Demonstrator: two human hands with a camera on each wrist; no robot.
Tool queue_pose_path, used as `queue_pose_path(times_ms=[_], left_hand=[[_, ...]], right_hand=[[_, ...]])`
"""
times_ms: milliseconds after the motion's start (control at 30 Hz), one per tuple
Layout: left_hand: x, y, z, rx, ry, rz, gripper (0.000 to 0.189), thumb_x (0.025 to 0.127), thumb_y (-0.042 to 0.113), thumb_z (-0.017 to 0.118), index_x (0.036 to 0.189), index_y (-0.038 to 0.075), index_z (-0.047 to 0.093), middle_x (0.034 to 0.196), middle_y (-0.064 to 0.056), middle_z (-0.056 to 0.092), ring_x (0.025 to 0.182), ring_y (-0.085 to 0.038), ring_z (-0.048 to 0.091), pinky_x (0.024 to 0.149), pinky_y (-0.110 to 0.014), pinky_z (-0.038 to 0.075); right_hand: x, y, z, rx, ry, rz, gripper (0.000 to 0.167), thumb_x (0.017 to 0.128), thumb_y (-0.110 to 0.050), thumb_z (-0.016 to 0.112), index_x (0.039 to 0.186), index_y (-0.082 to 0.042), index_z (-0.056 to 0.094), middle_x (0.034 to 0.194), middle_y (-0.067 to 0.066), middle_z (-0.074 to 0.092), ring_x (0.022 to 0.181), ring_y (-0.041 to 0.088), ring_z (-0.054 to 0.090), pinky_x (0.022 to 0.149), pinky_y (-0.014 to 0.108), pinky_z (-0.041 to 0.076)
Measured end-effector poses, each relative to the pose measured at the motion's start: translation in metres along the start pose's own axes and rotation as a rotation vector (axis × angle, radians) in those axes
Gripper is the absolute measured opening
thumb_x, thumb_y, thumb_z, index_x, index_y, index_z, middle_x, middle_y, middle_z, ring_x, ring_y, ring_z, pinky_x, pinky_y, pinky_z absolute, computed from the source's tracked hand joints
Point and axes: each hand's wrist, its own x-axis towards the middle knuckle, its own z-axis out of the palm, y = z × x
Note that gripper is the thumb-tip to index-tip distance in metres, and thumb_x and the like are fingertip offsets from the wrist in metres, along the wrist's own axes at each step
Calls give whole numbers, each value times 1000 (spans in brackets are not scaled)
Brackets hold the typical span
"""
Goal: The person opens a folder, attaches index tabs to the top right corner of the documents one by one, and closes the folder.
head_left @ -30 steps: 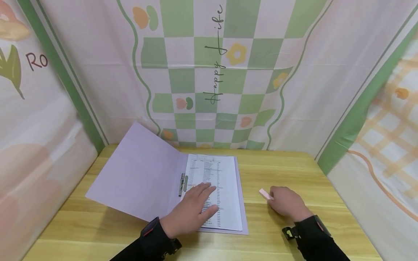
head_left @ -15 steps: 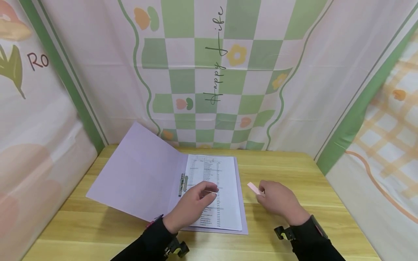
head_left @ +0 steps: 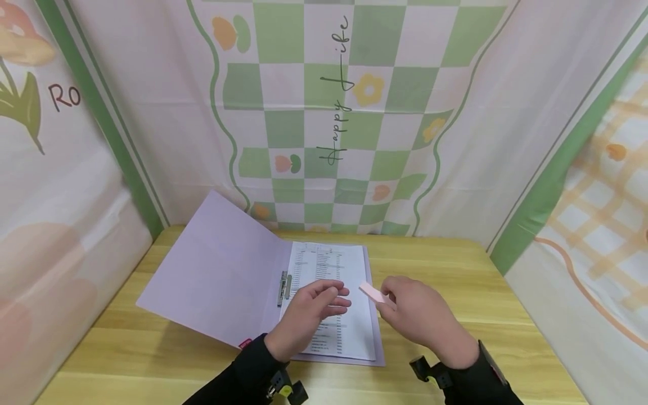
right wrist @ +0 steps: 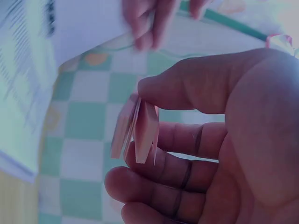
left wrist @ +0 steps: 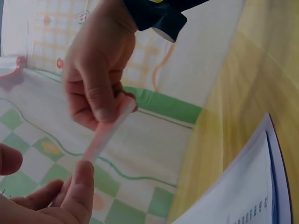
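Observation:
My right hand (head_left: 422,318) pinches a small pink pad of sticky notes (head_left: 373,293) between thumb and fingers, over the folder's right edge. In the right wrist view the pad (right wrist: 145,133) splits into several thin layers under the thumb. My left hand (head_left: 306,320) hovers over the printed sheets (head_left: 349,332) with fingers loosely bent and nothing held. Its fingertips point at the pad's free end; in the left wrist view a left fingertip (left wrist: 84,172) overlaps that end. The sheets lie in an opened lilac folder (head_left: 223,270).
A metal clip (head_left: 284,288) sits along the folder's spine, left of the sheets. The folder's cover stands raised at the left. Under it all is a wooden table (head_left: 435,259), with patterned curtains (head_left: 349,129) hanging behind and at both sides.
My right hand has moved left with the sticky notes, from the bare table to the folder's edge. My left hand has lifted off the sheets and turned its fingers toward the pad.

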Motion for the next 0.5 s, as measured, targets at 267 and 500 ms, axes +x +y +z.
queue_pose_path(times_ms=[267, 500], left_hand=[[-1, -4, 10, -97, 7, -43, 44, 103, 18, 56, 138, -7, 47, 122, -16, 61, 109, -31, 63, 93, -37, 51], [-3, -5, 11, -235, -86, 9, 51, 100, 12, 61, 144, -7, 42, 120, -20, 59, 105, -27, 64, 93, -36, 51]], right_hand=[[-7, -21, -7, 45, 84, -114, 16, 87, -23, 75, 87, -16, 61, 68, -10, 41, 53, 5, 38, 48, 24, 35], [-11, -33, -8, 113, 114, -196, 11, 89, -21, 73, 89, -16, 62, 70, -10, 43, 55, 2, 38, 48, 23, 35]])
